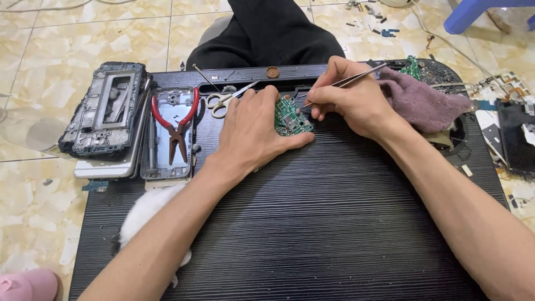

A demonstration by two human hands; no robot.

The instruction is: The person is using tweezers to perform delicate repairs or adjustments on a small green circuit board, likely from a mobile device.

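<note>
A small green circuit board (290, 118) lies on a black ribbed panel (334, 223) set on the floor. My left hand (253, 131) presses down on the board's left and lower edges, fingers spread over it. My right hand (351, 97) pinches metal tweezers (348, 82), whose tip touches the board's upper right part. The board's left part is hidden under my left fingers.
Small scissors (223, 100) lie left of my left hand. Red-handled pliers (177, 125) rest on opened phone frames (108, 108) at the left. A purple cloth (421, 100) sits behind my right hand. Loose parts (512, 122) litter the tiled floor at right. A person's dark-clothed legs (267, 33) are beyond the panel.
</note>
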